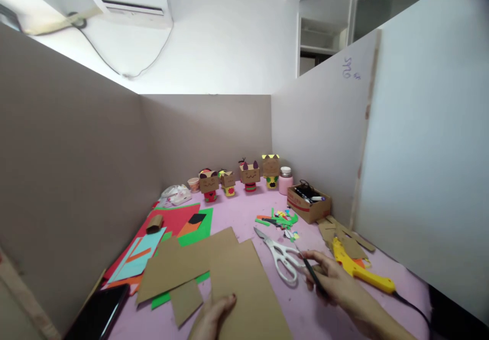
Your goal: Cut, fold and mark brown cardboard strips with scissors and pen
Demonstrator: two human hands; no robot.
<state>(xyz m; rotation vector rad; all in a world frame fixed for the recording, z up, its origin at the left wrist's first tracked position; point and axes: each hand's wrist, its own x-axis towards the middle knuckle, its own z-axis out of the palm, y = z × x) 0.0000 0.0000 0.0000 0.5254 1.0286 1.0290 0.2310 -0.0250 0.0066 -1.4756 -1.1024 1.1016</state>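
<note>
My left hand (214,315) rests on a large sheet of brown cardboard (244,284) at the near edge of the pink table, fingers curled against the sheet. My right hand (334,281) is pinched around a thin dark pen (311,274), its tip close to the handles of white scissors (280,256) that lie open-bladed on the table just beyond the cardboard. A yellow glue gun (361,271) lies to the right of my right hand.
Coloured paper sheets (168,228) and cardboard scraps lie at left, a black phone (97,312) at the near left. Several cardboard box figures (239,177) stand along the back, beside a pink jar (285,179) and a small box of pens (308,203). Partition walls enclose three sides.
</note>
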